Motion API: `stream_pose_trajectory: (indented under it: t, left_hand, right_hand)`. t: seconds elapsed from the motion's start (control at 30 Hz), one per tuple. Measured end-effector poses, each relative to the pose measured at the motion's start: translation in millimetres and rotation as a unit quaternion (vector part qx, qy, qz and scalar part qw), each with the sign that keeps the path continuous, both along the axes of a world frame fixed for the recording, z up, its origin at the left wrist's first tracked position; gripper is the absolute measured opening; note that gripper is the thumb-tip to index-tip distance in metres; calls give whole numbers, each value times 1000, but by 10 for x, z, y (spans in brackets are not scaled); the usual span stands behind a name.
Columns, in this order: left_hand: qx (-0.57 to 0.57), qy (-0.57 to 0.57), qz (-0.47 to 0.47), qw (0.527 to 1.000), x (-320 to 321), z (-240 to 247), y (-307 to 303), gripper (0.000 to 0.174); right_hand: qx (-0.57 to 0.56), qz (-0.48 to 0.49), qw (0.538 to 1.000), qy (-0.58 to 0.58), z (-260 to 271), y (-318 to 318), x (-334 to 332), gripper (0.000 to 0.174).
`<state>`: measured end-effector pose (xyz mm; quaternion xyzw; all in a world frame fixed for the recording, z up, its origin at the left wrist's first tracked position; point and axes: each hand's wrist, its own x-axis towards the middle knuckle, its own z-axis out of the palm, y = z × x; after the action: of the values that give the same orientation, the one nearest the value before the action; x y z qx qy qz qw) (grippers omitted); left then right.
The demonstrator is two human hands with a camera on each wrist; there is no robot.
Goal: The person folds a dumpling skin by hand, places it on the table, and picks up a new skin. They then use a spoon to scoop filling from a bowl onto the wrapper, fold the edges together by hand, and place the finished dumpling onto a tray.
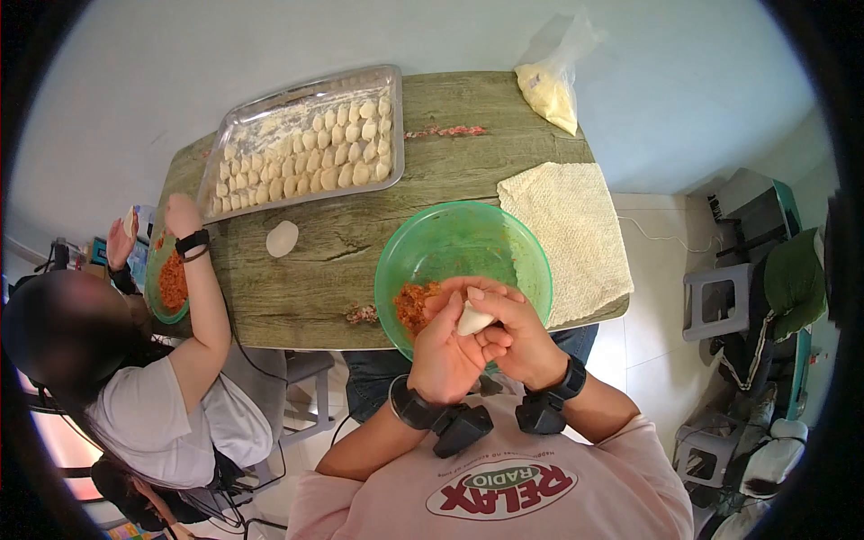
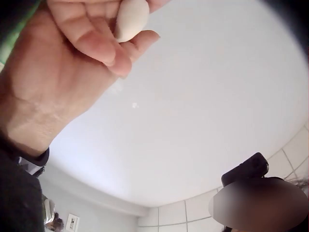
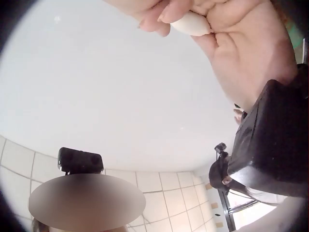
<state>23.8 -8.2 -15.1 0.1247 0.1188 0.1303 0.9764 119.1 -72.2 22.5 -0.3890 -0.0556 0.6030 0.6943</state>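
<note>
Between both hands is a white dumpling (image 1: 474, 319), held over the near edge of a green bowl (image 1: 463, 220). My left hand (image 1: 443, 355) grips it from one side with curled fingers. On the other side my right hand (image 1: 526, 346) pinches it, fingers and thumb bent around the dough. In the left wrist view the dumpling (image 2: 133, 20) shows smooth and rounded between the fingers; the right wrist view has its pale side (image 3: 191, 24) against the fingertips. Orange-red filling (image 1: 409, 304) lies in the bowl, partly hidden by the hands.
A metal tray (image 1: 397, 135) bears rows of dumplings and loose flour. One round wrapper (image 1: 282, 238) lies on the wooden-patterned table (image 1: 315, 310). A beige cloth (image 1: 576, 234) and a bag of flour (image 1: 547, 97) are to the right. Another person (image 1: 171, 396) works at the left beside more filling (image 1: 173, 281).
</note>
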Motion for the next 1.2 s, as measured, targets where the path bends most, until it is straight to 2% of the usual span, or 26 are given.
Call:
stream_pose_trajectory:
  t: [0.17,0.27,0.33,0.43,0.57,0.63,0.87,0.93,0.97,1.0,1.03,1.07,1.1,1.17,1.2]
  left_hand:
    - [-4,38,16,999,-15,8,-30,39]
    - [-3,-6,22,1000,-19,14,-27,38]
    - [27,45,51,997,-17,40,-47,34]
    - [70,45,45,996,-9,11,-40,35]
    - [111,34,54,992,-3,-5,-43,35]
    - [140,114,82,980,14,81,-90,36]
    - [131,127,82,980,26,146,-65,36]
    - [135,110,70,982,29,39,-5,38]
    - [136,110,72,982,10,2,28,38]
    - [79,23,43,996,-17,6,83,41]
    - [21,-65,14,998,-50,38,144,45]
    - [39,-40,-29,998,-87,102,248,49]
    - [41,-41,-28,998,-118,158,271,49]
    - [168,59,14,984,-173,225,298,50]
    - [190,112,21,975,-185,262,335,49]
  right_hand:
    - [38,-8,999,17,-126,2,-12,30]
    - [40,-3,999,19,-153,-8,-7,29]
    - [27,12,999,13,-163,-23,7,28]
    - [13,28,999,7,-160,-34,8,28]
    - [19,2,996,-84,-75,5,-69,27]
    - [21,-6,994,-108,-80,14,-89,27]
    - [15,-57,981,-184,-352,69,-162,27]
    - [2,-61,978,-199,-344,63,-134,27]
    - [2,-15,982,-186,-297,23,-59,31]
    - [4,32,984,-173,-251,0,6,35]
    - [7,34,984,-174,-204,3,43,35]
    - [44,-31,987,-149,-156,16,68,40]
    - [81,-99,984,-125,-134,3,109,46]
    - [75,-92,979,-165,-135,-124,254,52]
    - [67,-121,975,-176,-118,-172,301,51]
